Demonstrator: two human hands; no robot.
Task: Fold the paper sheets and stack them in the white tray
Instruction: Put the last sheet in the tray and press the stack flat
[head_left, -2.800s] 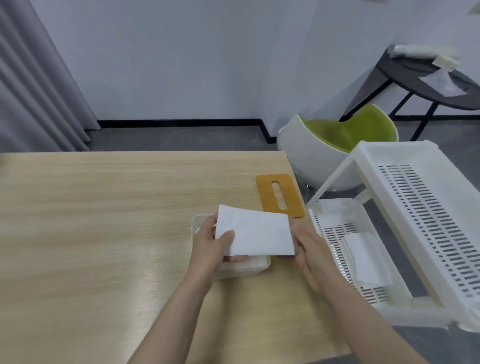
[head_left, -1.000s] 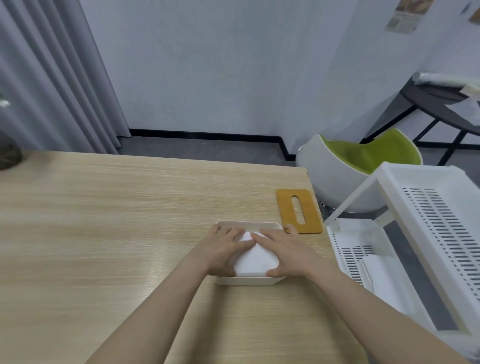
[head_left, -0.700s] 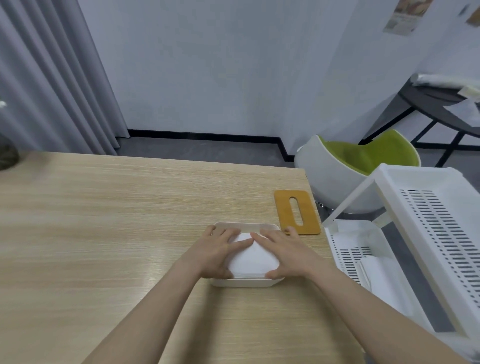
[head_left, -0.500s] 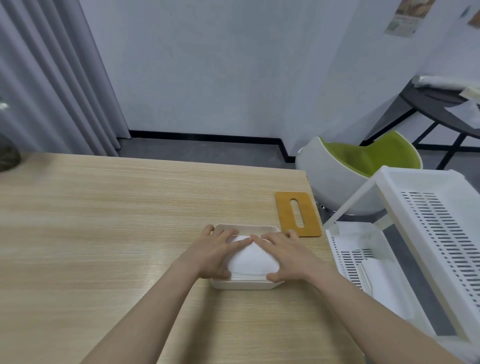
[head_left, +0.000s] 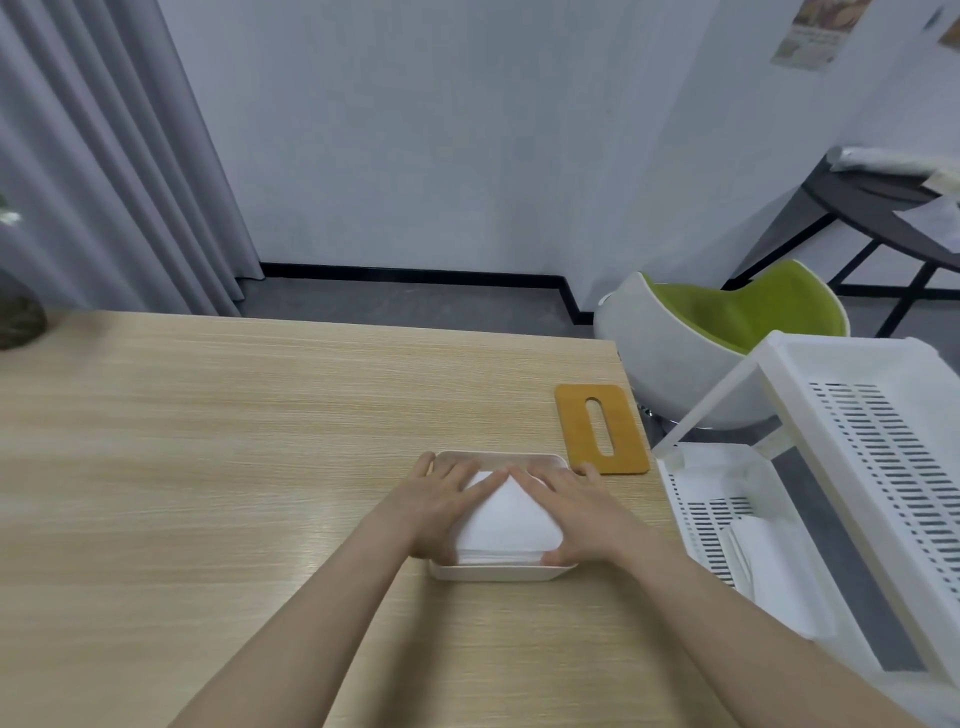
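Both hands — left hand (head_left: 440, 506), right hand (head_left: 571, 512) — are lying flat with fingers extended, pressing the folded white paper stack (head_left: 503, 525) into the shallow white tray (head_left: 498, 572); more sheets possibly waiting in the slotted white plastic rack (head_left: 769, 561).

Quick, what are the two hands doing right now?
Left hand: open, fingers flat, pressing the folded paper stack.
Right hand: open, fingers flat, pressing the same stack in the white tray.

Both forearms reach forward, left hand (head_left: 442, 506) and right hand (head_left: 575, 512) lying palm-down, straight fingers (head_left: 480, 480) meeting at the tips.
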